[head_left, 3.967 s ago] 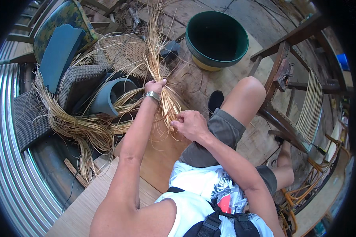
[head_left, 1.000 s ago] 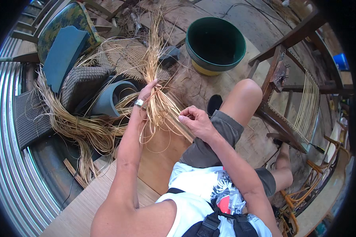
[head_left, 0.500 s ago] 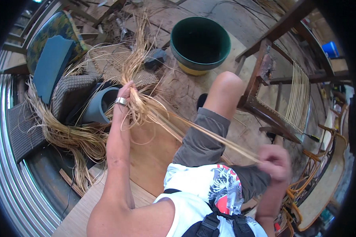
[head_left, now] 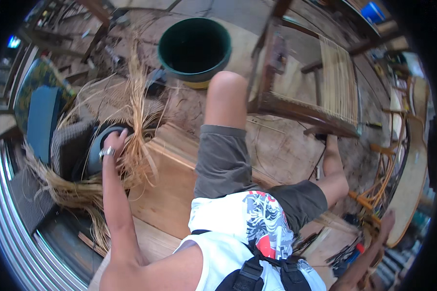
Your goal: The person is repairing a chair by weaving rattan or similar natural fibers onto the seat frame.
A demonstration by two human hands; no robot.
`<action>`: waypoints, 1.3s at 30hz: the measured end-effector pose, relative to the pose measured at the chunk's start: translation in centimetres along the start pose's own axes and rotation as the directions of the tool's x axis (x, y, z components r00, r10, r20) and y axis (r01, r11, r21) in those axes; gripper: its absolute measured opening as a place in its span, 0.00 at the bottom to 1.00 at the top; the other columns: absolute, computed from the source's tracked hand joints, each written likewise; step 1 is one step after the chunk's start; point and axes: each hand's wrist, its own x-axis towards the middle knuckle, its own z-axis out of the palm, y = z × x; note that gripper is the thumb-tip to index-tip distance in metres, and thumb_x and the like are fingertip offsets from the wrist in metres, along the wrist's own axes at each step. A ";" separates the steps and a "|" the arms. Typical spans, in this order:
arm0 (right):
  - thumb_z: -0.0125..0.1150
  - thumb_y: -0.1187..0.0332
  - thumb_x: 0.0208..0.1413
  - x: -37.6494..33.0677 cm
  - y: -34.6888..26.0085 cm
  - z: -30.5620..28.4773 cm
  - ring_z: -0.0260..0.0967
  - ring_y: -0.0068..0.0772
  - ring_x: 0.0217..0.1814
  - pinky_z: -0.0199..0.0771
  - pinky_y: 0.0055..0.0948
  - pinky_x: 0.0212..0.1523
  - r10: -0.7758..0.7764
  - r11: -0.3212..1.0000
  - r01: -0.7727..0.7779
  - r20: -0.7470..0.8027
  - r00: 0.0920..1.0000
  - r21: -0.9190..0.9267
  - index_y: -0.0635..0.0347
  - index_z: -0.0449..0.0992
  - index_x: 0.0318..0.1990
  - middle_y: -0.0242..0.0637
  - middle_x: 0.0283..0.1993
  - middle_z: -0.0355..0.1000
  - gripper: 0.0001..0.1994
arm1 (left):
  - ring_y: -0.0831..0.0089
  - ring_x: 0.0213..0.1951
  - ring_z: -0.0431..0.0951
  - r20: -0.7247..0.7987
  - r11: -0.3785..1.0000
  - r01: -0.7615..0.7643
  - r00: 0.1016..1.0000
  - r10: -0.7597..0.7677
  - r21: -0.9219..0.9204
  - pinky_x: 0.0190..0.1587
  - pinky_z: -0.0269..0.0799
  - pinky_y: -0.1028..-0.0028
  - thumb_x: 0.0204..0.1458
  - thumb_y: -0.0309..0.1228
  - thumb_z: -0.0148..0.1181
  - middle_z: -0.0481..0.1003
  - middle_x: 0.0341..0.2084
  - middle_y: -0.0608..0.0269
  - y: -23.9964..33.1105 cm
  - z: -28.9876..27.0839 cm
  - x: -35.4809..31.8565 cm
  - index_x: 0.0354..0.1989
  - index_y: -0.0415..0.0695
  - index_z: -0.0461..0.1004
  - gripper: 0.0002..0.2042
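Lower left of the left grip: a loose hank of strands (head_left: 73,190). Left grip (head_left: 114,144): appears closed on the pale strand bundle (head_left: 139,138), spreading just right of it. Right grip (head_left: 387,223): well apart, far right; contents cannot be told. Judged step: separating strands. Next move calls for a firm left hold, untangled ends.

Pretty cluttered in here tbh. Grubby floor (head_left: 289,157) with scraps strewn about, shiny corrugated metal sheeting (head_left: 9,237) along the left, a camo-patterned chair seat (head_left: 30,97) nearby, dark wooden chair frame (head_left: 306,117) over right, orangey bentwood furniture (head_left: 375,190) past it. Daylight-ish, no harsh shadows.
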 end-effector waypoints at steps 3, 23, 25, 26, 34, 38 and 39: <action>0.54 0.62 0.62 -1.8 -20.3 1.2 0.72 0.36 0.52 0.68 0.32 0.56 0.030 0.823 -0.094 0.122 0.992 0.560 0.68 0.75 0.52 0.43 0.49 0.76 0.18 | 0.59 0.39 0.82 -0.313 0.922 -0.246 0.938 0.149 -0.300 0.45 0.75 0.67 0.58 0.41 0.62 0.81 0.37 0.46 7.9 -5.5 -9.1 0.46 0.33 0.76 0.20; 0.67 0.69 0.57 -1.7 -26.5 6.2 0.66 0.10 0.33 0.66 0.16 0.37 -0.496 0.117 -0.293 0.311 0.810 0.949 0.62 0.80 0.32 0.21 0.29 0.73 0.06 | 0.89 0.21 0.57 -0.070 0.609 -0.745 0.646 0.760 -0.273 0.22 0.50 0.80 0.57 0.32 0.67 0.63 0.16 0.80 29.1 -15.3 -2.7 0.20 0.44 0.72 0.15; 0.68 0.67 0.56 -1.0 -25.0 7.2 0.65 0.10 0.31 0.65 0.16 0.35 -0.459 0.172 -0.350 0.389 0.799 0.921 0.60 0.79 0.30 0.20 0.28 0.72 0.07 | 0.89 0.20 0.58 -0.012 0.669 -0.702 0.692 0.722 -0.245 0.22 0.52 0.81 0.55 0.34 0.69 0.64 0.16 0.80 27.2 -17.1 1.5 0.19 0.45 0.72 0.15; 0.68 0.67 0.56 -0.7 -24.5 7.4 0.65 0.10 0.31 0.65 0.16 0.35 -0.462 0.164 -0.334 0.371 0.805 0.928 0.60 0.79 0.30 0.20 0.28 0.72 0.07 | 0.89 0.20 0.58 -0.041 0.614 -0.738 0.648 0.761 -0.280 0.22 0.52 0.81 0.55 0.34 0.69 0.64 0.16 0.80 26.4 -17.6 3.0 0.19 0.45 0.72 0.15; 0.68 0.65 0.51 -0.2 -22.7 8.2 0.54 0.12 0.25 0.51 0.22 0.27 -0.409 0.435 -0.298 0.482 0.775 0.849 0.54 0.73 0.21 0.18 0.21 0.61 0.12 | 0.85 0.22 0.62 0.008 0.759 -0.651 0.759 0.651 0.026 0.24 0.57 0.76 0.46 0.41 0.73 0.67 0.16 0.78 25.4 -18.4 5.2 0.18 0.46 0.73 0.17; 0.69 0.65 0.50 0.1 -22.9 9.1 0.53 0.12 0.21 0.49 0.21 0.21 -0.414 0.429 -0.320 0.499 0.761 0.845 0.54 0.74 0.22 0.18 0.19 0.61 0.10 | 0.84 0.20 0.65 0.048 0.777 -0.627 0.779 0.626 0.048 0.22 0.59 0.74 0.43 0.44 0.75 0.71 0.15 0.74 26.3 -18.6 4.8 0.20 0.43 0.78 0.17; 0.69 0.65 0.50 0.1 -22.8 9.4 0.53 0.12 0.20 0.48 0.21 0.20 -0.412 0.427 -0.327 0.504 0.759 0.843 0.54 0.74 0.23 0.18 0.19 0.61 0.10 | 0.83 0.20 0.66 0.037 0.775 -0.630 0.777 0.629 0.050 0.22 0.60 0.74 0.43 0.45 0.74 0.72 0.15 0.73 26.4 -18.8 4.7 0.21 0.42 0.79 0.18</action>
